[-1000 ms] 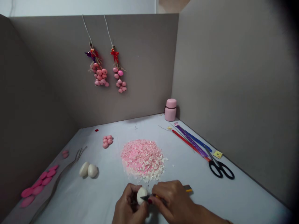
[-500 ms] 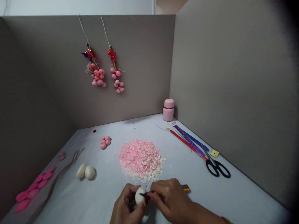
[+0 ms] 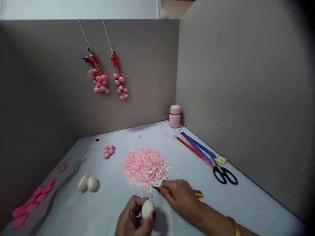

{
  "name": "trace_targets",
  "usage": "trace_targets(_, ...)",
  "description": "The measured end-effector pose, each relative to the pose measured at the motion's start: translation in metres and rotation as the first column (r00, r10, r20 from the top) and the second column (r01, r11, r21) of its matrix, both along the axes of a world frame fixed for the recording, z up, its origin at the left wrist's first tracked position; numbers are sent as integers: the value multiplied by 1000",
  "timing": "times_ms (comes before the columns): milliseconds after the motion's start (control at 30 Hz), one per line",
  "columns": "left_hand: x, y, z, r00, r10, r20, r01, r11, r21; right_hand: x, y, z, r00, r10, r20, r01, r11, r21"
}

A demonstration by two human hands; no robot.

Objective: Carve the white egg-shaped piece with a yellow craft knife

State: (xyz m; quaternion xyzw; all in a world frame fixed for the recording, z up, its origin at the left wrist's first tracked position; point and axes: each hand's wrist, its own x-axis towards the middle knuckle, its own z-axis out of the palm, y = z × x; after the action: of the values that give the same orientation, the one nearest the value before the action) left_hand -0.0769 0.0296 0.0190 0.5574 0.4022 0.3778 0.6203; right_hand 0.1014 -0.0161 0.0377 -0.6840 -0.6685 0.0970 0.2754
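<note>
Near the front of the table, my left hand [image 3: 133, 216] grips a white, egg-shaped piece [image 3: 147, 209] that looks like carved soap, thumb and fingers around its sides. My right hand [image 3: 180, 196] is closed around a yellow-and-black craft knife [image 3: 198, 193]. Its dark blade points left at the near edge of a heap of pink and white shavings [image 3: 146, 165], apart from the white piece. To the left lie two more smooth white pieces [image 3: 92, 184], side by side. My right palm hides the middle of the knife's handle.
Black-handled scissors [image 3: 225, 175] lie at right beside red, purple and blue ribbons [image 3: 197, 149]. A pink flask [image 3: 174, 116] stands in the back corner. Pink pieces [image 3: 31, 208] and twisted twine [image 3: 52, 196] lie left. Two pink strings of bulbs [image 3: 99, 80] hang on the grey partition.
The knife blade has left the white piece; my right hand has moved it up and away to the shavings. My left hand still holds the piece. The view has shifted slightly.
</note>
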Motion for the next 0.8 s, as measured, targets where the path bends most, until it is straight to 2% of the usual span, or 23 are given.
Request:
trace_targets(67,0,0,-2,999,20,-39,-18,999,40,1,0,2,1000,-5,-23,5,1000,15)
trace_targets(167,-2,2,-4,992,47,-118,-33,992,119,-5,-4,6,988,142,-66,-136,987,91)
trace_targets(267,-3,3,-5,980,87,-177,-49,977,209,-13,-8,5,963,268,-37,-258,951,169)
trace_targets(367,-3,2,-3,973,116,-198,-64,966,249,-16,-9,0,962,272,11,-269,945,185)
trace_targets(500,-2,2,0,968,122,-217,-73,973,220,-15,-7,-6,966,246,77,-257,948,186)
trace_targets(667,1,0,7,984,92,-155,-72,989,130,-14,-8,-7,969,225,104,-242,950,199)
trace_targets(800,3,-3,9,989,77,-123,-69,995,73,-10,-5,-7,978,193,86,-203,970,137)
